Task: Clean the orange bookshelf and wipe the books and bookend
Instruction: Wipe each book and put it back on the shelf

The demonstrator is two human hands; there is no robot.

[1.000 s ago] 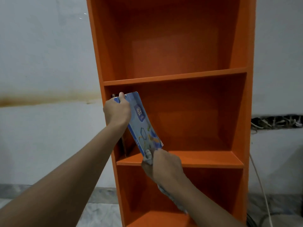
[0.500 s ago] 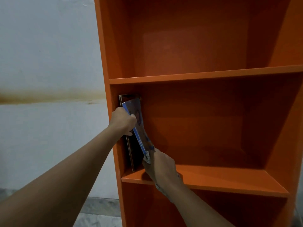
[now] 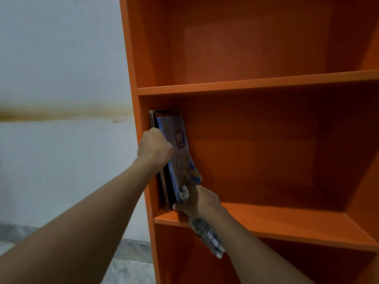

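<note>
A tall orange bookshelf (image 3: 256,87) fills the right of the view. On its middle shelf a thin blue book (image 3: 180,144) stands against a dark book (image 3: 155,117) by the left wall. My left hand (image 3: 154,147) grips the blue book's spine edge. My right hand (image 3: 198,201) holds the book's lower corner together with a checked cloth (image 3: 207,236), which hangs below the shelf edge. No bookend is visible.
The upper shelf compartment (image 3: 246,48) and the right part of the middle shelf board (image 3: 287,218) hold nothing. A pale stained wall (image 3: 61,99) is on the left, with marble floor (image 3: 127,263) below.
The blue book went from tilted in front of the shelf to standing nearly upright against the dark book at the left wall. Both hands moved inward with it, and the view came closer.
</note>
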